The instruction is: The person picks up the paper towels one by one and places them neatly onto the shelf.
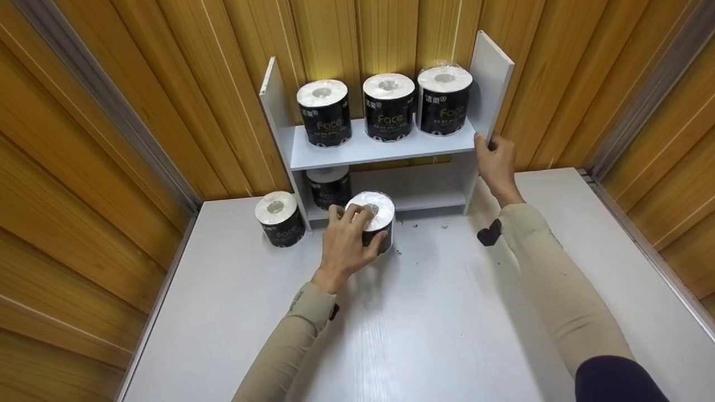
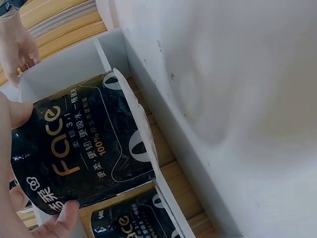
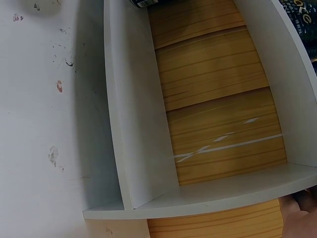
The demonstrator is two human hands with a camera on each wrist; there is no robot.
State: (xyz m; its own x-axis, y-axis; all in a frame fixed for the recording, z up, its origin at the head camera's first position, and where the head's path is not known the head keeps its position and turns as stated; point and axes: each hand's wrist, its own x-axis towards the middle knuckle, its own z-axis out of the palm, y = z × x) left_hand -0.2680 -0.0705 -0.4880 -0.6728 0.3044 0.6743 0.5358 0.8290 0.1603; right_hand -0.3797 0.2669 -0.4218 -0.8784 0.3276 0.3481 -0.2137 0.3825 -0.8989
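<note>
My left hand (image 1: 347, 243) grips a toilet paper roll (image 1: 385, 220) in black "Face" wrapping with white ends, in front of the shelf's lower compartment. The left wrist view shows the thumb and fingertips round the wrapper (image 2: 79, 139). My right hand (image 1: 496, 167) holds the right side panel of the white shelf (image 1: 385, 154) by its front edge, level with the middle board. In the right wrist view only part of that hand (image 3: 299, 215) shows, at the panel. Another roll (image 1: 329, 187) stands at the left of the lower compartment, partly hidden by the board above.
Three matching rolls stand along the middle board: left roll (image 1: 325, 114), centre roll (image 1: 389, 109) and right roll (image 1: 445, 100). One more roll (image 1: 279, 219) stands on the white table (image 1: 391, 335), outside the shelf's left panel. Wood-patterned walls (image 1: 100, 145) enclose the table's back and sides.
</note>
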